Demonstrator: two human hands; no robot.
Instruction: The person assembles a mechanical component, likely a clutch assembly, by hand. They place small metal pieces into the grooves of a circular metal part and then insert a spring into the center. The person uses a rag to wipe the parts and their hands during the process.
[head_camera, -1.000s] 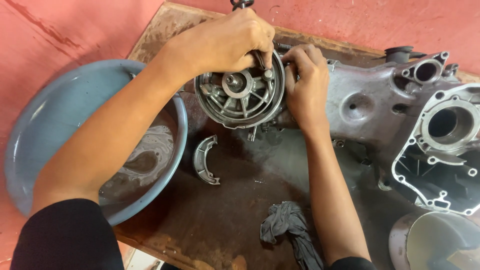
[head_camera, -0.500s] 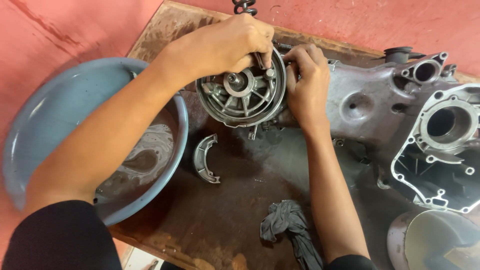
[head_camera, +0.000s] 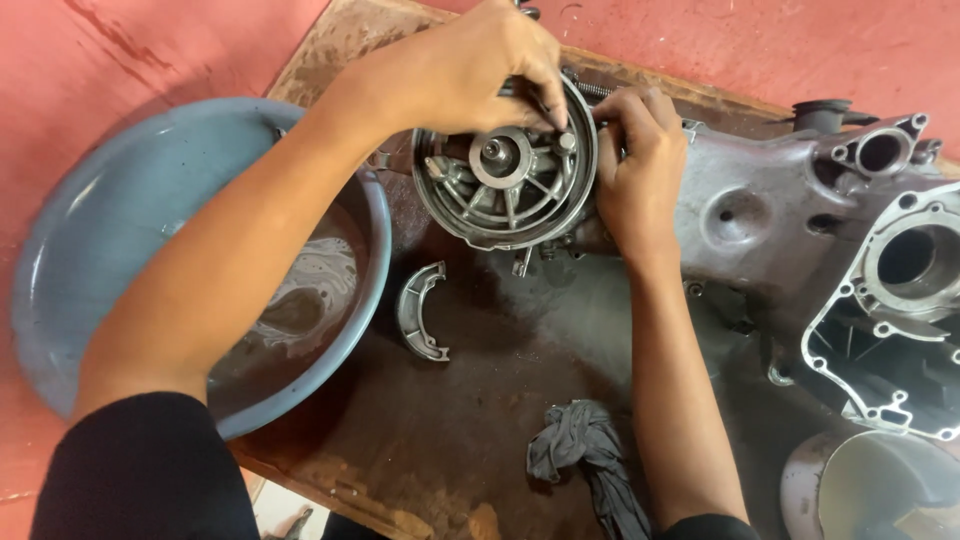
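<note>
I look down on a dark, oil-stained wooden board (head_camera: 420, 440) lying on a red floor. Near its far edge sits a round, grey metal brake plate with spokes and a central hub (head_camera: 505, 170), its open face turned up towards me. Both of my hands are on it.

My left hand (head_camera: 470, 65) reaches in from the near left and arches over the plate's far rim. Its fingers are curled closed, and the fingertips (head_camera: 555, 110) pinch down on a small fitting at the plate's upper right edge. My right hand (head_camera: 635, 165) comes up from the near right and lies against the plate's right side, fingers bent and closed around the rim and the parts just beyond it. So the plate lies between my two hands, under the left and just left of the right.

To the right, touching the plate, a large grey cast-metal engine casing (head_camera: 790, 220) stretches to the frame's edge. To the left, a wide blue plastic basin holding murky liquid (head_camera: 110, 210) sits partly under my left forearm. Nearer me on the board lie a curved grey metal brake shoe (head_camera: 420, 310) and a crumpled dark grey rag (head_camera: 580, 445), apart from each other.
</note>
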